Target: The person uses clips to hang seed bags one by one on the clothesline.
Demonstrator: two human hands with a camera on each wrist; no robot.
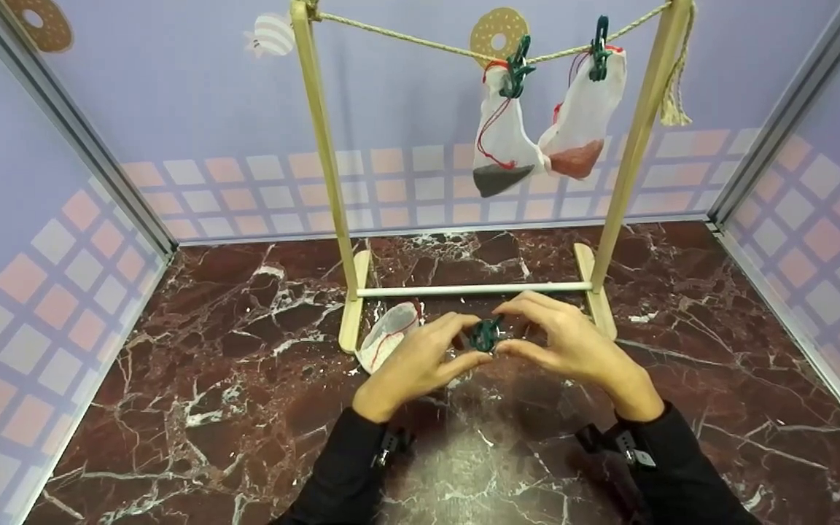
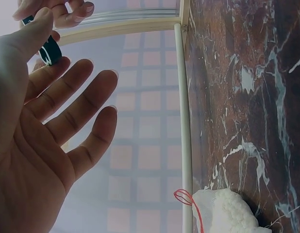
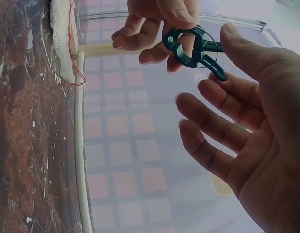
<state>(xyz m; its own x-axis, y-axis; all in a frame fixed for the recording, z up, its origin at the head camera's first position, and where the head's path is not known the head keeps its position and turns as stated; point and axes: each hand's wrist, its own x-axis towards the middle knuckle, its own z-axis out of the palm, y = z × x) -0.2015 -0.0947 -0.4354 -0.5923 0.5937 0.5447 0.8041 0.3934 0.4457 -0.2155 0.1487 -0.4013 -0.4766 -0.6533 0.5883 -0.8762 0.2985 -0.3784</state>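
Between both hands, above the table, is a dark green spring clip (image 1: 485,335). My right hand (image 1: 573,339) pinches its two handles between thumb and index finger, the other fingers spread loosely, as the right wrist view shows. At the rounded jaw end of the clip (image 3: 193,46), my left hand (image 1: 420,357) grips with thumb and forefinger. Partly behind the left hand, a white mesh bag (image 1: 393,332) with a red drawstring lies on the table beside the stand's left foot. White grainy filling (image 2: 230,211) shows inside it in the left wrist view.
A wooden stand (image 1: 325,138) with a white crossbar (image 1: 464,289) rises behind the hands. From its rope (image 1: 405,36), green clips hold two mesh bags, one with dark filling (image 1: 500,179), one with reddish filling (image 1: 575,159). Patterned panels (image 1: 230,95) enclose the marbled table (image 1: 245,437).
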